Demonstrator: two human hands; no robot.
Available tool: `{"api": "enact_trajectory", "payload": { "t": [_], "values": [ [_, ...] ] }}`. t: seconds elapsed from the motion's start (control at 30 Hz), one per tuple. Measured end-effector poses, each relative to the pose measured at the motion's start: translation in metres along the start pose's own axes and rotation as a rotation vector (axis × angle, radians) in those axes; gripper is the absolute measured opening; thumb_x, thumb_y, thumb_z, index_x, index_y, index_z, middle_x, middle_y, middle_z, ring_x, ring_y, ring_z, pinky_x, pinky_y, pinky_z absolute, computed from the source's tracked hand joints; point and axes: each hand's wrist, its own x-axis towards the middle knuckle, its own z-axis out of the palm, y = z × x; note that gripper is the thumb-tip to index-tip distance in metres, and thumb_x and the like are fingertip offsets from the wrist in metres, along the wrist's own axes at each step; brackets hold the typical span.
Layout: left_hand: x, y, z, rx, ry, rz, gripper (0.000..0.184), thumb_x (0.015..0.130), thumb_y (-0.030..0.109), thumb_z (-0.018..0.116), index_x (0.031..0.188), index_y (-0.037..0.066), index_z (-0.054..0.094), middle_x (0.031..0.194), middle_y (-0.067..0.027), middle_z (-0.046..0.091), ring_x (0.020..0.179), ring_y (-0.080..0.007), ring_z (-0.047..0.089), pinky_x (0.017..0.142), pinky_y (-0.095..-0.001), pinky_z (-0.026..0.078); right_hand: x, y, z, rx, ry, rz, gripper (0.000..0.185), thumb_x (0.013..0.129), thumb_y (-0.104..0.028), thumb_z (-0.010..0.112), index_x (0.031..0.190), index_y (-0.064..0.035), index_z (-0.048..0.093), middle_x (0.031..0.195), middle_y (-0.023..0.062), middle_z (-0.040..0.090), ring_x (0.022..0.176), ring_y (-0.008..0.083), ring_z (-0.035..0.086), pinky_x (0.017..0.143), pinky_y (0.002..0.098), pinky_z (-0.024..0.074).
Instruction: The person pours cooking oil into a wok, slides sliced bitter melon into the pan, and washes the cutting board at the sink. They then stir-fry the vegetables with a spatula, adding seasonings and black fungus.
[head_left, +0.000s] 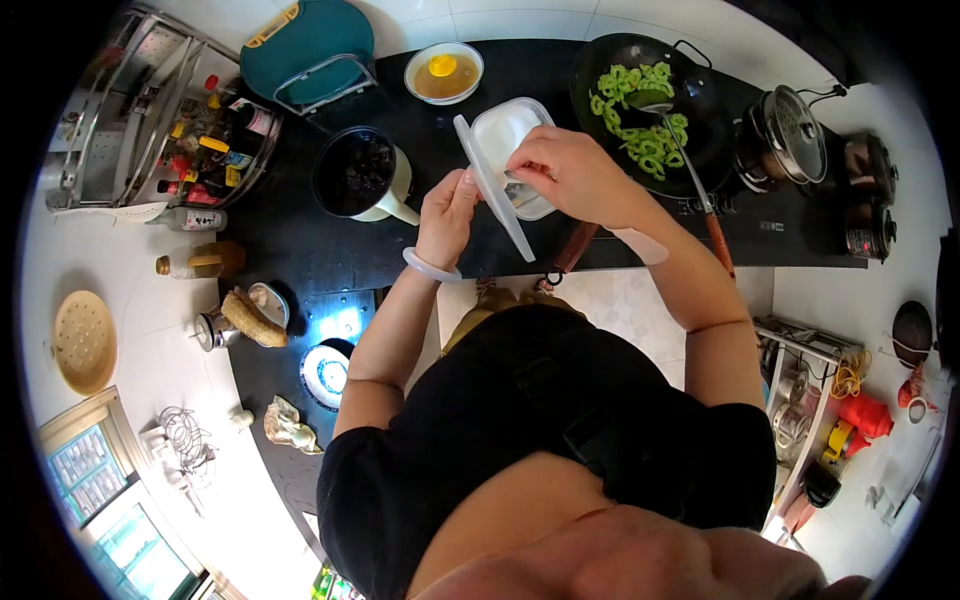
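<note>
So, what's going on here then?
A person's left hand holds a lid tilted by a white tub, while the right hand is over the tub's opening; whether it grips anything there is hard to tell. On the right, a wok holds green slices and a ladle. A pot and a bowl stand to the left.

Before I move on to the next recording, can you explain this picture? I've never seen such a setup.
There's no machine: these are a person's bare hands, seen by a camera worn on the head, looking forward and down. The left hand holds a tilted lid; the right hand reaches over a white tub, though what its fingers pinch is unclear. On the black counter stand a pot and a bowl. The wok contains green slices and a ladle.
</note>
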Motion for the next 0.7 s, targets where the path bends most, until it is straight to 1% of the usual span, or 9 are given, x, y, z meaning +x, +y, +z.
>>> {"api": "enact_trajectory", "payload": {
  "t": [0.07,0.17,0.27,0.3,0.4,0.53,0.6,0.7],
  "values": [
    [0.001,0.002,0.001,0.003,-0.003,0.015,0.033,0.093,0.028,0.043,0.073,0.005,0.054,0.061,0.0059,0.042,0.055,-0.0028,0.031,0.049,-0.0186,0.027,-0.001,-0.004,0.001,0.162,0.041,0.127,0.011,0.075,-0.009,0.061,0.083,-0.0030,0.062,0.075,0.0091,0.061,0.063,0.0202,0.059,0.059,0.0289,0.0472],
    [0.002,0.003,0.003,0.014,-0.008,0.024,0.033,0.093,0.029,0.043,0.074,0.005,0.055,0.062,0.0057,0.043,0.055,-0.0029,0.031,0.049,-0.0186,0.027,-0.003,0.013,0.001,0.630,0.171,0.380,0.014,0.076,-0.011,0.064,0.085,-0.0002,0.062,0.070,0.0067,0.062,0.057,0.0113,0.057,0.055,0.0238,0.0466],
    [0.005,0.001,0.006,-0.025,-0.012,-0.025,0.032,0.093,0.028,0.043,0.076,0.004,0.056,0.063,0.0058,0.043,0.054,-0.0024,0.030,0.048,-0.0182,0.026,-0.004,0.027,-0.010,0.792,0.299,0.539,0.013,0.079,-0.010,0.062,0.085,0.0022,0.061,0.073,0.0044,0.061,0.060,0.0079,0.055,0.056,0.0201,0.0468],
    [0.006,-0.001,0.008,-0.057,-0.011,-0.046,0.032,0.093,0.028,0.043,0.077,0.004,0.056,0.063,0.0058,0.044,0.054,-0.0022,0.030,0.047,-0.0180,0.026,-0.008,0.034,-0.012,0.755,0.261,0.569,0.014,0.080,-0.011,0.062,0.086,0.0014,0.061,0.072,0.0047,0.060,0.060,0.0079,0.055,0.055,0.0200,0.0473],
    [0.008,-0.004,0.012,-0.074,-0.019,-0.058,0.031,0.093,0.028,0.043,0.078,0.004,0.057,0.064,0.0061,0.044,0.054,-0.0016,0.030,0.047,-0.0173,0.025,-0.017,0.040,-0.017,0.816,0.215,0.600,0.015,0.080,-0.013,0.062,0.085,0.0008,0.060,0.072,0.0054,0.060,0.059,0.0079,0.055,0.054,0.0205,0.0472],
    [0.011,-0.006,0.023,-0.070,-0.032,-0.111,0.030,0.093,0.027,0.044,0.079,0.004,0.057,0.064,0.0062,0.043,0.054,-0.0014,0.031,0.047,-0.0169,0.026,-0.026,0.043,-0.019,1.012,0.335,0.715,0.014,0.080,-0.013,0.062,0.085,0.0003,0.060,0.071,0.0058,0.060,0.057,0.0086,0.055,0.053,0.0209,0.0466],
    [0.014,-0.010,0.026,-0.081,-0.040,-0.097,0.029,0.093,0.027,0.043,0.079,0.005,0.057,0.062,0.0060,0.041,0.054,-0.0021,0.032,0.047,-0.0171,0.026,-0.032,0.051,-0.022,1.118,0.405,0.748,0.014,0.080,-0.013,0.061,0.085,0.0002,0.060,0.071,0.0059,0.060,0.057,0.0091,0.055,0.052,0.0212,0.0461],
    [0.015,-0.016,0.030,-0.126,-0.037,-0.087,0.029,0.094,0.025,0.042,0.078,0.005,0.056,0.059,0.0056,0.040,0.053,-0.0033,0.033,0.048,-0.0179,0.028,-0.049,0.072,-0.035,1.235,0.522,0.695,0.015,0.080,-0.013,0.061,0.086,0.0003,0.059,0.073,0.0073,0.060,0.059,0.0110,0.056,0.052,0.0223,0.0474]
  ]
}}
